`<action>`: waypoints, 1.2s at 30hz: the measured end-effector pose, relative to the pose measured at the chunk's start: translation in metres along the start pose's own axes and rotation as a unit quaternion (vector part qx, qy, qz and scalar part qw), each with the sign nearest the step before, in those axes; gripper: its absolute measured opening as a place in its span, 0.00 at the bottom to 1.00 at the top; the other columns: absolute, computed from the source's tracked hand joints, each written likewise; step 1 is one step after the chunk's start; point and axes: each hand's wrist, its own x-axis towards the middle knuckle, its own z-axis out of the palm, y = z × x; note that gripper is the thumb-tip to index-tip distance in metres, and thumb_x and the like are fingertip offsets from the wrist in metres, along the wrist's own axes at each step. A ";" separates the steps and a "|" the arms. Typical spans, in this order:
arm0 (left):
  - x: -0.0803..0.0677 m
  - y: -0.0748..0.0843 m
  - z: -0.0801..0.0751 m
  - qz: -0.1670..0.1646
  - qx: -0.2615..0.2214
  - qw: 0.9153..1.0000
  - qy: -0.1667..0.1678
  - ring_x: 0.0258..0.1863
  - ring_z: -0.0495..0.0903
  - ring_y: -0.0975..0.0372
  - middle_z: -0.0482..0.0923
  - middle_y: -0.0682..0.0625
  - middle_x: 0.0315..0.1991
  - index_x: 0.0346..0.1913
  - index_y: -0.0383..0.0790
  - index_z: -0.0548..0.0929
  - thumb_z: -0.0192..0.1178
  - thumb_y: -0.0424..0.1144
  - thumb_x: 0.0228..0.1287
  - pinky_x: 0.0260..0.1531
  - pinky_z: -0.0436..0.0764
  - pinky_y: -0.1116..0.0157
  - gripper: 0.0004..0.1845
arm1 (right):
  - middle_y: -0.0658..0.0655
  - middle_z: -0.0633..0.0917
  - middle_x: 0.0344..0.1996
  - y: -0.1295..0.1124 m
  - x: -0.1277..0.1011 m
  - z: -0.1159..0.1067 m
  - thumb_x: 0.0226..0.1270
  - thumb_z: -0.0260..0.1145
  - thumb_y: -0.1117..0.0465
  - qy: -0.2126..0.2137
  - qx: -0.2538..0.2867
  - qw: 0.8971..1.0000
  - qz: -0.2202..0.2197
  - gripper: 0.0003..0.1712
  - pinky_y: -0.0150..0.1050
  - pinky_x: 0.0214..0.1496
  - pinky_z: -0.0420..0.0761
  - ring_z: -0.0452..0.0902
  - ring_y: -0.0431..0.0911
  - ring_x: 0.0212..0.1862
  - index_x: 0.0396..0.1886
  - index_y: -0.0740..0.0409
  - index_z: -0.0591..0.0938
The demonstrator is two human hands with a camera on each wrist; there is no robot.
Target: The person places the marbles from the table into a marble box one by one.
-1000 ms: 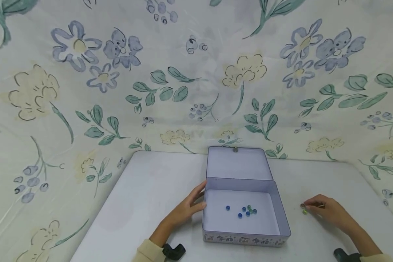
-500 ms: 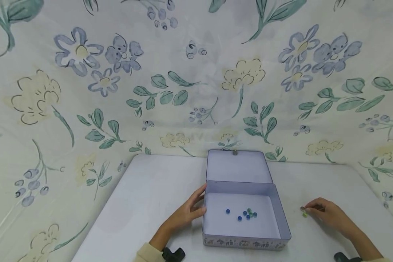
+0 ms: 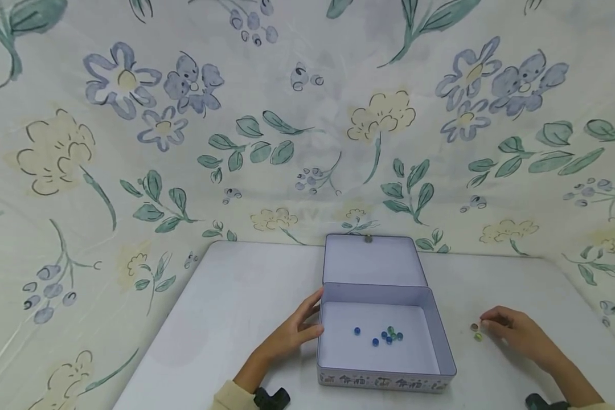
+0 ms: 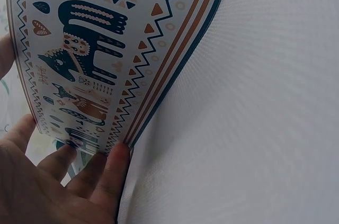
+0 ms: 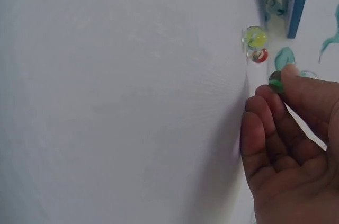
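In the head view a tin box [image 3: 384,380] stands with its hinged lid [image 3: 374,262] raised, and several blue and green marbles [image 3: 389,336] lie inside. My left hand [image 3: 287,335] rests against the box's left side; the left wrist view shows its extended fingers [image 4: 114,173] touching the patterned wall [image 4: 90,65]. To the right of the box, my right hand [image 3: 517,336] pinches a green marble [image 5: 276,82] between thumb and index finger. Just left of these fingertips, a yellow-green marble [image 3: 478,337] and a reddish-brown marble [image 3: 474,327] lie on the white table.
The white table [image 3: 225,296] runs back to a hanging floral sheet [image 3: 307,142] that also surrounds it at the sides. Behind the box, the raised lid stands close to this sheet. A dark wrist device [image 3: 273,397] sits on the left wrist.
My right hand has shifted slightly right, away from the two marbles on the table. The left hand and box stay in place; the head view has tilted a little.
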 end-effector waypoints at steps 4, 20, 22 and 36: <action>0.000 0.000 0.001 -0.005 0.002 1.000 0.001 0.78 0.50 0.38 0.39 0.45 0.82 0.81 0.53 0.45 0.54 0.42 0.74 0.71 0.63 0.37 0.41 | 0.56 0.87 0.44 -0.004 -0.001 -0.003 0.72 0.64 0.58 0.007 0.003 1.000 -0.019 0.12 0.29 0.36 0.80 0.75 0.28 0.37 0.48 0.61 0.84; 0.000 0.000 0.000 -0.002 -0.009 1.000 0.001 0.78 0.51 0.39 0.40 0.46 0.82 0.81 0.56 0.45 0.56 0.42 0.74 0.70 0.66 0.40 0.41 | 0.60 0.87 0.44 -0.035 0.003 -0.009 0.73 0.63 0.57 0.034 0.023 0.997 -0.059 0.15 0.29 0.38 0.84 0.82 0.35 0.38 0.50 0.64 0.83; 0.000 -0.001 0.001 -0.005 -0.013 1.000 0.002 0.78 0.51 0.40 0.39 0.46 0.82 0.81 0.56 0.46 0.56 0.42 0.73 0.71 0.66 0.41 0.41 | 0.59 0.87 0.44 -0.041 0.003 -0.008 0.73 0.63 0.55 0.035 0.020 0.997 -0.061 0.16 0.29 0.38 0.84 0.82 0.36 0.38 0.51 0.63 0.83; 0.000 0.001 0.001 -0.008 -0.012 1.000 0.001 0.78 0.51 0.40 0.39 0.47 0.82 0.81 0.56 0.45 0.57 0.42 0.73 0.71 0.65 0.40 0.42 | 0.61 0.87 0.42 -0.079 0.006 -0.003 0.73 0.63 0.57 0.029 0.052 0.988 -0.142 0.14 0.36 0.38 0.87 0.85 0.43 0.38 0.48 0.62 0.84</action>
